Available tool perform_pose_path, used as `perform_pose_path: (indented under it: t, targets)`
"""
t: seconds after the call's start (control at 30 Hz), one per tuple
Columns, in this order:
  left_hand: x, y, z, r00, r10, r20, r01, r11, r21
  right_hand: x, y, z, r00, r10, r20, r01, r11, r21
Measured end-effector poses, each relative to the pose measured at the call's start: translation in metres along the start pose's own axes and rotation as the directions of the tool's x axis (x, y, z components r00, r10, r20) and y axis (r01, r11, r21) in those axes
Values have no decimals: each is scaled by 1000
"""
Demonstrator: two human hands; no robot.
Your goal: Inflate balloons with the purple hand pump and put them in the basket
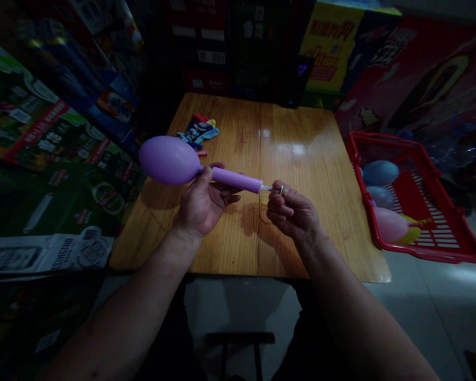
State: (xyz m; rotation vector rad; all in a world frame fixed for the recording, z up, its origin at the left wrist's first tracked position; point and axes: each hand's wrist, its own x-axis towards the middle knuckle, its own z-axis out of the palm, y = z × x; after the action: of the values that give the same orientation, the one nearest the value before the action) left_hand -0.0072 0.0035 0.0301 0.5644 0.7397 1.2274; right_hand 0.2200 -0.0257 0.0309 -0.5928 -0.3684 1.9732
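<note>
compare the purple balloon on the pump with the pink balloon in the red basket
The purple rubber balloon is fitted on a purple plastic hand pump; the pink rubber balloon lies loose in the red plastic basket.
The purple balloon is held over the wooden table, left hand and right hand gripping the pump; no hand touches the pink balloon.
The purple balloon is alone; the pink balloon lies beside a yellow balloon.
Both are inflated.

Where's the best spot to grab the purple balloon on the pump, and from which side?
Probably the neck, where the purple balloon narrows onto the pump, pinched from below, next to the left hand. The inflated body is round and smooth, giving fingers little purchase.
</note>
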Motion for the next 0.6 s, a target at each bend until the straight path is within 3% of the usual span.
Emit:
perform_pose_path:
  t: [0.13, 0.37, 0.6]
  targets:
    - [0, 7, 0, 995, 87, -54, -87, 996, 1, -5, -9, -1, 998, -60, -9, 60, 996, 68]
    - [-5, -16, 10, 996, -49, 78, 51, 999, -20, 2, 16, 1, 1000, 25, -16, -24, 998, 54]
    - [-1, -20, 12, 998, -48, 34, 49, 998, -27, 3, 14, -5, 1000, 18, 4, -18, 995, 95]
